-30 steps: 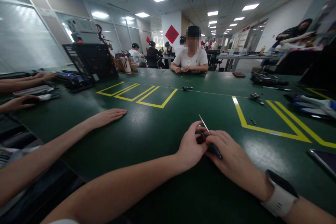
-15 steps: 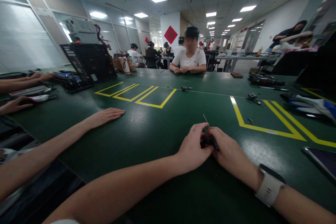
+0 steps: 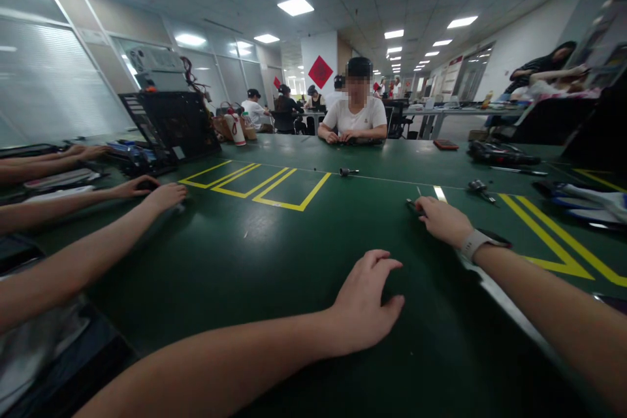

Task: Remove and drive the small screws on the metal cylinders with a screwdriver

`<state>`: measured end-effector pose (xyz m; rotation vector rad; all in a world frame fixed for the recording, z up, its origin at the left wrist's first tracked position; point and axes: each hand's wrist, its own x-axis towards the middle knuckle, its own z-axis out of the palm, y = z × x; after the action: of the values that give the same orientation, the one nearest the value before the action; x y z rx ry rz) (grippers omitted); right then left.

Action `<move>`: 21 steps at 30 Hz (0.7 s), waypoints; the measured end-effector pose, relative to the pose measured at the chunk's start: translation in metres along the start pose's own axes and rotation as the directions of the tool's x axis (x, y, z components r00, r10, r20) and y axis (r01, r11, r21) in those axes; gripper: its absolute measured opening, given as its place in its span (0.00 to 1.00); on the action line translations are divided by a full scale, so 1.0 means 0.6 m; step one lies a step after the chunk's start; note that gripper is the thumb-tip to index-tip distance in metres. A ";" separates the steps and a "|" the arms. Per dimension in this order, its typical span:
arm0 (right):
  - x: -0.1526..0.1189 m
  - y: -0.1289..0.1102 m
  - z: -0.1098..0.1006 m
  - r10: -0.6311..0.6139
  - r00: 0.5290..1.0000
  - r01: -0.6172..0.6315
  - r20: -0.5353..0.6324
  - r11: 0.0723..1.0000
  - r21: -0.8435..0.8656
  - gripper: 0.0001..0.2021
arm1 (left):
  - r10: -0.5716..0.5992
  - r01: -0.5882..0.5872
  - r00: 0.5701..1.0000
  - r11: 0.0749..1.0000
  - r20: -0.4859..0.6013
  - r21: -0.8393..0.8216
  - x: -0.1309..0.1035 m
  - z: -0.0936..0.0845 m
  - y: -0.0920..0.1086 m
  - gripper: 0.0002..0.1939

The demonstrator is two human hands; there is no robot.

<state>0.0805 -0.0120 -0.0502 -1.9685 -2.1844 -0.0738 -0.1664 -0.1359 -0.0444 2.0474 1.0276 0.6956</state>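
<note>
My left hand (image 3: 369,300) hovers over or rests on the green table (image 3: 274,261), fingers spread and thumb apart, with nothing in it. Farther forward and to the right, my right hand (image 3: 443,215) is closed around a small dark tool (image 3: 410,204) with a thin metal rod sticking up. Most of that tool is hidden by the fingers, so its exact kind does not show. Just right of this hand lies a metal part like a drill chuck (image 3: 479,189), within the area of yellow tape (image 3: 548,228).
A metal socket-like piece (image 3: 347,172) lies mid-table. At the right are a black power tool (image 3: 502,152), blue-white gloves (image 3: 582,202) and a brown wallet-like item (image 3: 445,144). A computer case (image 3: 166,117) stands back left. A co-worker's hands (image 3: 164,197) reach in from the left; another person sits opposite.
My hands have come apart. The right one has carried the dark tool forward and right; the left has opened and stayed near its place. The co-worker's hand at left has drawn back leftward.
</note>
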 end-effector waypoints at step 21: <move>0.026 0.246 0.008 0.201 0.956 -0.186 -0.215 0.979 0.089 0.13 | -0.025 0.269 0.845 0.884 -0.534 0.383 0.462 -0.153 -0.217 0.29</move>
<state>0.2245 0.0208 -0.0662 -2.0171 -1.8236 -0.1800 -0.1420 0.1827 -0.0560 2.1682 1.7849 1.0368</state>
